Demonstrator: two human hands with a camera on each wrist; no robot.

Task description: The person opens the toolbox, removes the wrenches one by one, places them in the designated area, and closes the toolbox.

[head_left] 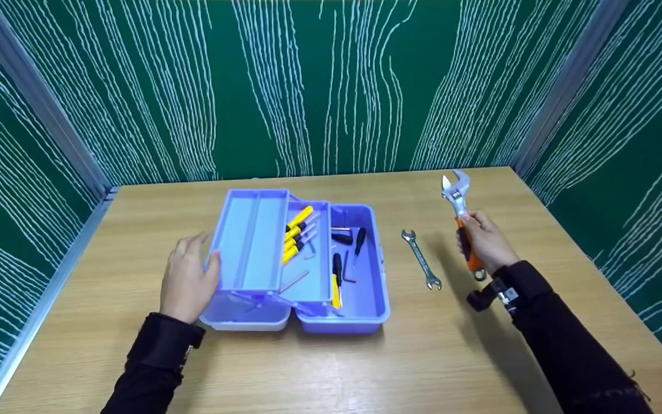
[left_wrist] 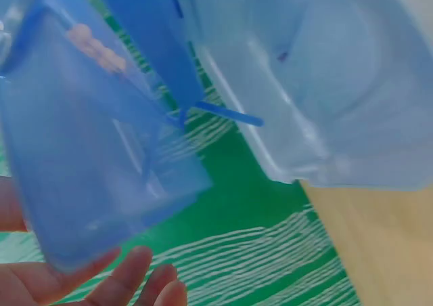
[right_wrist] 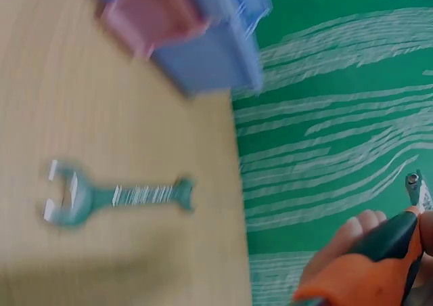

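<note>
My right hand [head_left: 487, 238] grips an adjustable wrench [head_left: 455, 198] by its orange and black handle, its metal head pointing up and away. The handle [right_wrist: 365, 272] also shows in the right wrist view, with fingers around it. A double open-ended wrench [head_left: 421, 259] lies on the table between that hand and a purple-blue toolbox [head_left: 380, 270]. At the toolbox's left side is my left hand [head_left: 189, 282], thumb right at the edge of the raised upper tray [head_left: 250, 241] and fingers loosely extended. In the left wrist view, its fingers [left_wrist: 128, 279] lie close under the tray's corner.
The toolbox stands unfolded on the wooden table [head_left: 331, 374]. Yellow-and-black screwdrivers [head_left: 296, 233] lie in its middle tray, and dark-handled screwdrivers [head_left: 360, 241] and a hex key [head_left: 347, 270] in the lower bin. Green walls [head_left: 360, 86] with white lines enclose the table's back and sides.
</note>
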